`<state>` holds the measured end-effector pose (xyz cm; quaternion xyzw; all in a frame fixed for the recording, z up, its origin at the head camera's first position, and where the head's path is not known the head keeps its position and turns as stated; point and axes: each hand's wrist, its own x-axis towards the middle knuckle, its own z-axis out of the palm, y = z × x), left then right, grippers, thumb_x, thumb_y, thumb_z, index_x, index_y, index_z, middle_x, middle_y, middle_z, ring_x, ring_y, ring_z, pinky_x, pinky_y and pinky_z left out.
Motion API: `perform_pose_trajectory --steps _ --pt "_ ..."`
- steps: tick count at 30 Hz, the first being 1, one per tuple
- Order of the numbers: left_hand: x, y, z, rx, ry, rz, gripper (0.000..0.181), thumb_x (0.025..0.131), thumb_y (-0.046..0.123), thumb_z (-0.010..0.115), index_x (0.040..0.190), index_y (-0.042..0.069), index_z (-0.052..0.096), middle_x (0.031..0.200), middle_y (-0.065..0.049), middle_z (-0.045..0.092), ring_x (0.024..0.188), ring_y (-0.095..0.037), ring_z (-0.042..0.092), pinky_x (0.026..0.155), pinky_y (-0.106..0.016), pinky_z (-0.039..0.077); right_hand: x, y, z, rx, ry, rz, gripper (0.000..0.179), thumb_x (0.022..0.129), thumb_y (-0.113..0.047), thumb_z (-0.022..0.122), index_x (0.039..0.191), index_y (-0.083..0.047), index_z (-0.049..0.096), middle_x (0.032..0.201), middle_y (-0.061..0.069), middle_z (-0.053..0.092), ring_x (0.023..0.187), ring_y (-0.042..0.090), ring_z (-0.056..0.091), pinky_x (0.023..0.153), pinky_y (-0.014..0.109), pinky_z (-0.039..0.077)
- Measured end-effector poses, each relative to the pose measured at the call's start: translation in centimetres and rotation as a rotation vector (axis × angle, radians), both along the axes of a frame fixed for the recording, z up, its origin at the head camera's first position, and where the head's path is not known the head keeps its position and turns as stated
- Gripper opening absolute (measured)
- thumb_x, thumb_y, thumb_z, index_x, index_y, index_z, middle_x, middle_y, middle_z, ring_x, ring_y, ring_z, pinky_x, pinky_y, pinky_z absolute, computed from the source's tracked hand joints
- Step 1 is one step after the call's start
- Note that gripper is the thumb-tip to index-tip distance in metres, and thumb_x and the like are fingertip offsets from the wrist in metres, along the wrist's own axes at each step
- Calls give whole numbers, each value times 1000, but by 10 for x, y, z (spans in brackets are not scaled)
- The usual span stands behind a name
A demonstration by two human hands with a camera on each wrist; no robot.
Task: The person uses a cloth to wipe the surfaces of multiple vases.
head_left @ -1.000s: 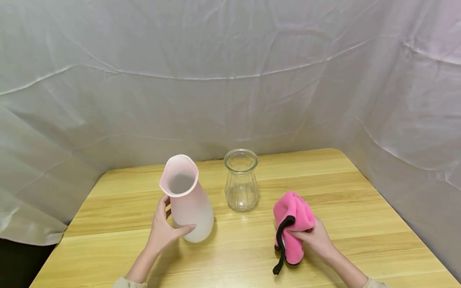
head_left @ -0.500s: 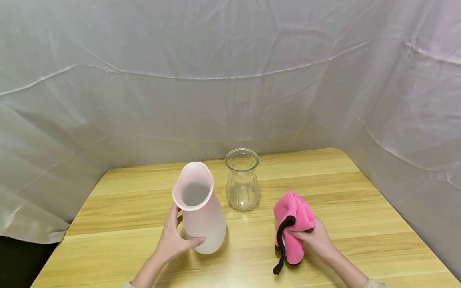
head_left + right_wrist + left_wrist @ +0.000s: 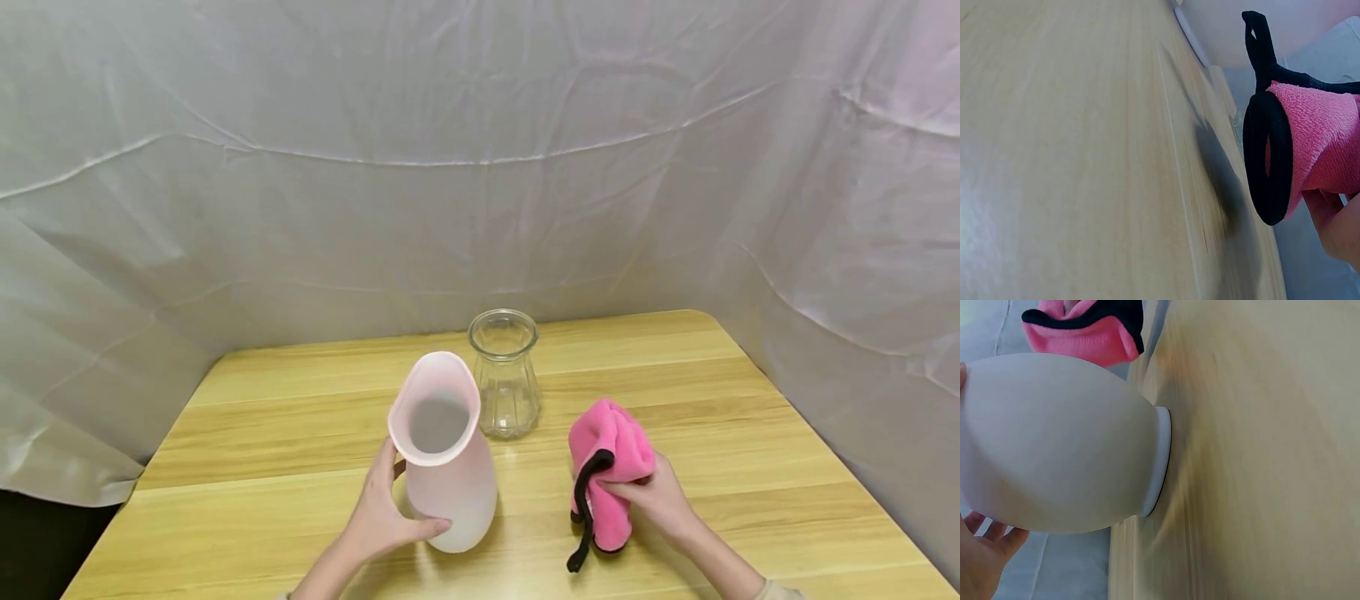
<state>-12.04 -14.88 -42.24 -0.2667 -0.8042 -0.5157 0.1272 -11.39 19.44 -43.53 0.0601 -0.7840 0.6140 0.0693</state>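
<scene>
My left hand [image 3: 393, 508] grips a frosted vase [image 3: 457, 500] low on its body, thumb in front and fingers round the far left side. The vase is pale pink with a wavy rim and whitish toward the bottom. Its base [image 3: 1159, 462] is at the table surface in the left wrist view; whether it touches cannot be told. My right hand [image 3: 660, 500] holds a bunched pink cloth [image 3: 611, 442] with black edging and a black loop. In the right wrist view the cloth [image 3: 1322, 137] hangs above the table, its shadow apart from it.
A clear ribbed glass vase [image 3: 506, 392] stands upright behind the pink vase, which partly overlaps it in the head view. The wooden table [image 3: 712, 400] ends at a grey fabric curtain [image 3: 480, 225] at the back and sides.
My left hand has moved the pink vase to the right and nearer to me, closer to the cloth. The right hand and cloth have stayed nearly still.
</scene>
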Motion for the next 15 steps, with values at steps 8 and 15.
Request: perform_pose_trajectory --steps 8,15 --pt "3 9 -2 23 28 -50 112 50 34 87 141 14 24 133 -4 41 116 -15 42 88 -35 48 0 0 0 -7 -3 5 34 71 4 71 101 5 56 88 -13 63 80 3 59 71 18 51" --pt "5 14 -4 37 46 -85 109 53 35 86 140 12 26 129 -4 44 113 -17 45 87 -35 49 1 -1 -3 -25 2 11 35 71 4 71 103 1 57 90 -12 63 81 3 59 71 19 51"
